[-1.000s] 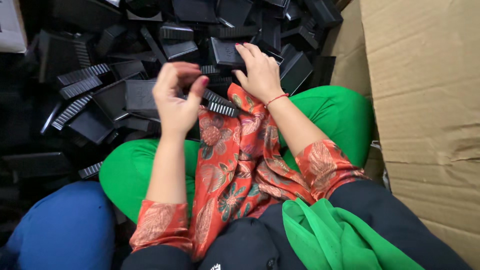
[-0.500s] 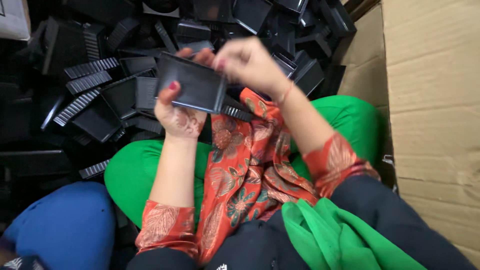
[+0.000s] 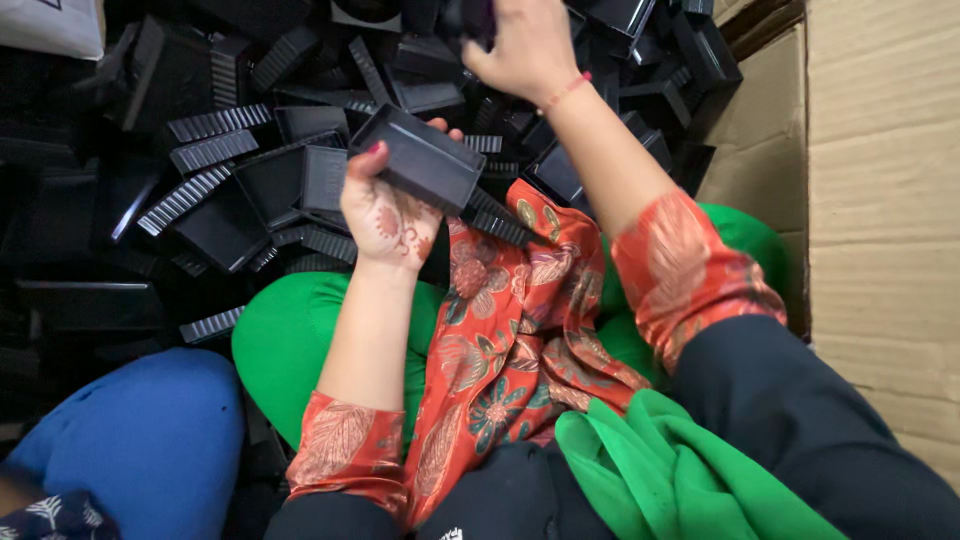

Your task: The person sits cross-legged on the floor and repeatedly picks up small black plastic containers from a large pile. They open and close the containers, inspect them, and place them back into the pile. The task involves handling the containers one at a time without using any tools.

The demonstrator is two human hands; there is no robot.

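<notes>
My left hand [image 3: 385, 215] holds a black rectangular plastic tray [image 3: 420, 160] up in front of me, its hollow side facing me. My right hand [image 3: 520, 50] reaches forward to the top of the view and its fingers close around a dark piece [image 3: 470, 18] in the pile; most of that piece is cut off by the frame edge. A heap of black plastic trays and ribbed black parts [image 3: 215, 170] lies in front of my knees.
A cardboard box wall [image 3: 880, 200] stands at the right. A blue-clad leg of another person [image 3: 130, 440] is at the lower left. My green trousers and red patterned cloth [image 3: 500, 330] cover my lap.
My right hand let go of the tray and reached farther forward into the pile. My left hand kept the tray and tilted it.
</notes>
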